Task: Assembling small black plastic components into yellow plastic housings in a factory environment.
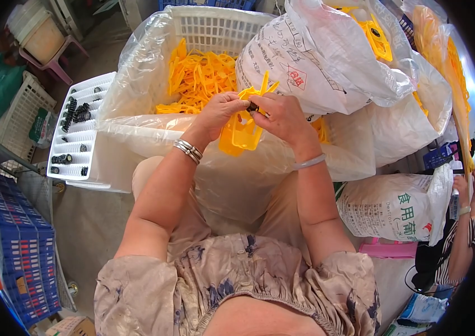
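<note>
Both hands meet over a crate, around a yellow plastic part (244,136) with prongs sticking up and a flat, open-framed lower end. My left hand (218,114) pinches the part from its left side. On the other side, my right hand (284,116) has its fingers closed at a small black piece (253,106), which touches the part's upper middle. The fingers hide most of that black piece, so I cannot tell how far it sits in the part. Behind the hands, many similar yellow parts (202,73) lie heaped in the plastic-lined white crate (209,25).
Left of the crate, a white ridged tray (75,143) holds several black pieces. A stuffed white woven sack (299,61) leans over the crate's right side. Another white sack (388,207) lies at right, near a co-worker's arm (462,235). Blue crates (22,246) stand at lower left.
</note>
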Demonstrator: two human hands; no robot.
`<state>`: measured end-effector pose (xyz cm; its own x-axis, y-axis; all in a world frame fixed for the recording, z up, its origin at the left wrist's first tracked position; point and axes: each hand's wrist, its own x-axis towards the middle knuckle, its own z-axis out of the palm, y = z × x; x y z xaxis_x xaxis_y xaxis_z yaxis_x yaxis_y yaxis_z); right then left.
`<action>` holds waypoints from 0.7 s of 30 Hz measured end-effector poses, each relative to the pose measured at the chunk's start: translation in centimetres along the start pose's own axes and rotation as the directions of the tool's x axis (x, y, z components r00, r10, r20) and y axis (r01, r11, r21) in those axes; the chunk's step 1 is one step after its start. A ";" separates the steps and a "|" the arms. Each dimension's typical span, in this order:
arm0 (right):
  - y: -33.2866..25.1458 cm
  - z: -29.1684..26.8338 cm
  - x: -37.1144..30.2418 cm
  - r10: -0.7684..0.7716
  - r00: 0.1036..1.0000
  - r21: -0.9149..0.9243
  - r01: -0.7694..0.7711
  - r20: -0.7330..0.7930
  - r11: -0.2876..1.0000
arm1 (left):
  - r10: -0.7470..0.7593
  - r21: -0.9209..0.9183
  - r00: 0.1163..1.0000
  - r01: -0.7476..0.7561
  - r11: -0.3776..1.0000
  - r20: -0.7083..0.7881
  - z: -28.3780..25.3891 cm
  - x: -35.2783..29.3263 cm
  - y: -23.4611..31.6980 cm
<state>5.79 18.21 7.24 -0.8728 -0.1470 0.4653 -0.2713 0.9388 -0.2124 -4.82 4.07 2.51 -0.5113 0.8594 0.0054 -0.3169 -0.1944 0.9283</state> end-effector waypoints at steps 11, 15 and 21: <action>-0.5 0.7 -0.6 0.461 0.841 0.511 -0.275 -0.282 0.814 | 0.178 0.045 0.983 -0.176 0.983 -0.044 0.4 -0.4 0.4; 0.1 0.7 -0.3 0.564 0.808 0.727 -0.283 -0.170 0.626 | 0.284 0.101 0.959 -0.280 0.955 -0.024 1.2 -0.6 0.9; -0.7 0.1 0.0 0.686 0.728 0.867 -0.353 0.018 0.352 | 0.432 0.413 0.902 -0.401 0.818 0.020 1.3 -1.0 1.3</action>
<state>5.95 17.56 7.33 -0.8284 0.5311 0.1779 -0.1391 0.1126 -0.9839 -3.69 3.61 4.21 -0.5823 0.7001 0.4133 0.2756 -0.3083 0.9105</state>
